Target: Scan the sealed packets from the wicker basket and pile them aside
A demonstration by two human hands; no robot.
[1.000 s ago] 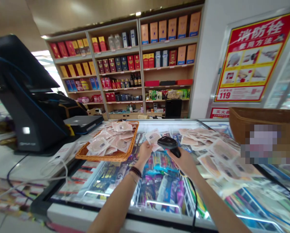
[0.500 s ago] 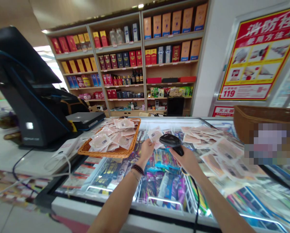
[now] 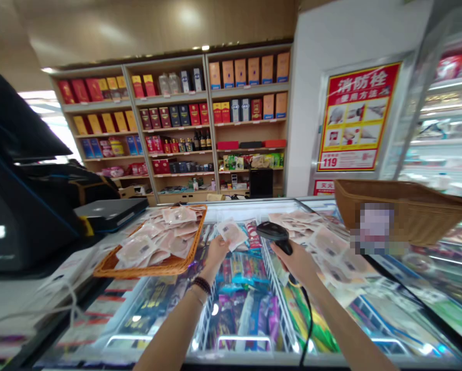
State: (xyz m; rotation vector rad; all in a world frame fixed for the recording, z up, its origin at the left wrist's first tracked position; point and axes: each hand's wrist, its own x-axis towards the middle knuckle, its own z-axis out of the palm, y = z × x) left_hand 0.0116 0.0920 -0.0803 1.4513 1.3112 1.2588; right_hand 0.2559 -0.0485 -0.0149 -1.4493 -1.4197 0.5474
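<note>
Glass-top freezer (image 3: 242, 344) fills lower half of frame; orange wicker basket (image 3: 144, 271) of flat packets sits on it left of centre; loose packets (image 3: 324, 242) spread right of centre. Right hand's (image 3: 298, 262) fingers grip black scanner (image 3: 273, 232), mid-frame; left hand's (image 3: 216, 252) fingers pinch one packet (image 3: 232, 234) just beside it

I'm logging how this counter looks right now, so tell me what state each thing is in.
Left hand: pinching one flat packet
Right hand: gripping the scanner
Scanner: raised, apart from that packet, cable hanging down
Woven tray: heaped with similar packets
Loose packets: spread out, overlapping
Brown basket: upright, contents hidden
</note>
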